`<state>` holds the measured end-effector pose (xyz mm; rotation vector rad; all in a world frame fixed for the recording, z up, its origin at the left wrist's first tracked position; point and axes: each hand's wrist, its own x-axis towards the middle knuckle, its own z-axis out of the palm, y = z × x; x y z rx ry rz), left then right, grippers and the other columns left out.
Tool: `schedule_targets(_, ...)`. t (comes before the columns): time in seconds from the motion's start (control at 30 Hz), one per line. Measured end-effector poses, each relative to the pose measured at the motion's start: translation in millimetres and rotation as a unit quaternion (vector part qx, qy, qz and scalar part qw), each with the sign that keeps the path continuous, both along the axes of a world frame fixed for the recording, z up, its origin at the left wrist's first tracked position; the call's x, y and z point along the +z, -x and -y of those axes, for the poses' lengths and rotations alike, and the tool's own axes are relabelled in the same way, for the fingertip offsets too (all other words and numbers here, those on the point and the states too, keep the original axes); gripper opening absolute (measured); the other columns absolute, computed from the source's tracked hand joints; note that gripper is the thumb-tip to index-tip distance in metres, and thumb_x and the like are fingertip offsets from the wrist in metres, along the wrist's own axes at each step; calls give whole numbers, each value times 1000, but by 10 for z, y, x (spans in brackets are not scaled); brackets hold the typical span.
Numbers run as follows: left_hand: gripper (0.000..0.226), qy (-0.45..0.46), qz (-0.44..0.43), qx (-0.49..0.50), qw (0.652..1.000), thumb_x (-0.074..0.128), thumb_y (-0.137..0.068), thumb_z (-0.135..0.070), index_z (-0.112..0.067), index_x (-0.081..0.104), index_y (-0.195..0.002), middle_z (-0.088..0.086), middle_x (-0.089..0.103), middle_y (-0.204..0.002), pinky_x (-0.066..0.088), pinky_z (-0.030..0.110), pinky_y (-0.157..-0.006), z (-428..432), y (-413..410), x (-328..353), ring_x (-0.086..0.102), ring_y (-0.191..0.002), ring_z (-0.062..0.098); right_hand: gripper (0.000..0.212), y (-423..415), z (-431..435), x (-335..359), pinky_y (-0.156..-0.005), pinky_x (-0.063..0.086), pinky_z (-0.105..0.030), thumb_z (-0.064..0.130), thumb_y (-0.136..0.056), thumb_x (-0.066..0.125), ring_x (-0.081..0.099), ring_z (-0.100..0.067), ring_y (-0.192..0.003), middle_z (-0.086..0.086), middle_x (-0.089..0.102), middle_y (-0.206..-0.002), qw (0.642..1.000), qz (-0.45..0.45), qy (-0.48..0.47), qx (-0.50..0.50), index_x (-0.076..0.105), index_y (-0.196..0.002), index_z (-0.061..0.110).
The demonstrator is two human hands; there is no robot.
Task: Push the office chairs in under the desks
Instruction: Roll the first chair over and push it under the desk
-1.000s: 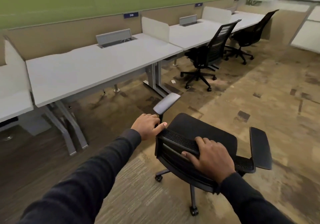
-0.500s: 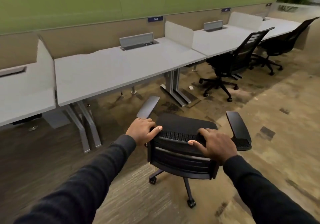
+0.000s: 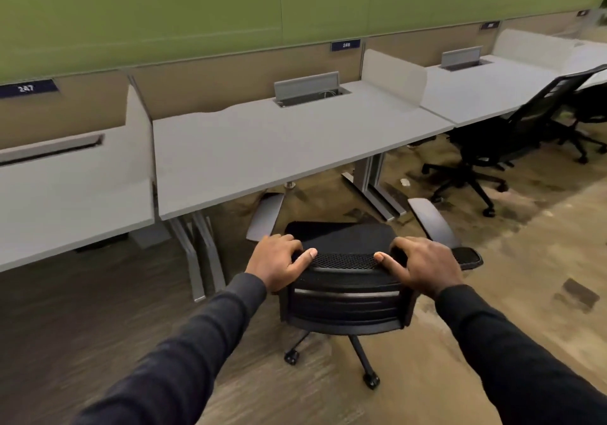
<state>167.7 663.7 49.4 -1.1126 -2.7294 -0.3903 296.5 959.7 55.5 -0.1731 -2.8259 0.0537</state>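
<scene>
A black office chair (image 3: 345, 306) on castors stands right in front of me, its seat facing the middle grey desk (image 3: 279, 148). My left hand (image 3: 279, 262) grips the left top corner of the mesh backrest. My right hand (image 3: 422, 265) grips the right top corner. The tip of the chair's left armrest (image 3: 266, 216) lies just under the desk's front edge; the right armrest (image 3: 432, 222) is out in front of it. The seat is still outside the desk.
Grey desk legs (image 3: 200, 257) stand left of the chair, another leg pair (image 3: 372, 181) to its right. Two more black chairs (image 3: 499, 139) sit at the desks on the right. A low divider (image 3: 141, 119) separates the left desk. Carpet stretches right and behind.
The chair has swung round to face the middle desk squarely and rolled closer to it. Both hands kept their hold on the backrest top.
</scene>
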Motion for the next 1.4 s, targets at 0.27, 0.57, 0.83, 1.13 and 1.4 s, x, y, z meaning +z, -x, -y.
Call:
schedule_targets(0.27,71,3,-4,60,998,17,-91,-73,-25,70,-87,-7,56,-75,30,35,-65,399,738,2,59,-79,21,66,1038,305,-13,-72,51,-35,84,-88,23,61,-14,-82,9,65,-84,999,24,7,41,64,-87,31)
schedule_targets(0.57,71,-12,9,124,992,19,-89,-73,-25,71,-85,-7,58,-74,34,36,-67,533,1389,-7,57,-77,19,65,2106,325,17,-68,45,-34,82,-88,24,62,-16,-82,8,65,-82,994,29,1,107,64,-83,31)
schedule_targets(0.83,69,-24,23,180,983,20,-88,-74,-29,70,-105,-8,65,-95,42,38,-83,384,1870,12,58,-96,18,67,2977,161,72,-64,41,-34,84,-84,21,60,-19,-81,6,64,-81,986,53,11,155,60,-81,30)
schedule_targets(1.13,67,10,54,244,968,22,-90,-73,-28,68,-110,-4,60,-100,37,40,-86,302,2323,-23,52,-100,21,77,3789,83,23,-57,35,-34,85,-83,15,60,-23,-73,4,65,-74,981,41,-6,191,63,-77,26)
schedule_targets(1.4,73,10,66,269,961,19,-86,-76,-28,68,-111,-3,62,-105,39,41,-88,296,2745,10,53,-103,21,73,4342,113,23,-61,38,-35,77,-87,16,59,-22,-72,2,68,-79,980,37,-22,194,68,-82,26)
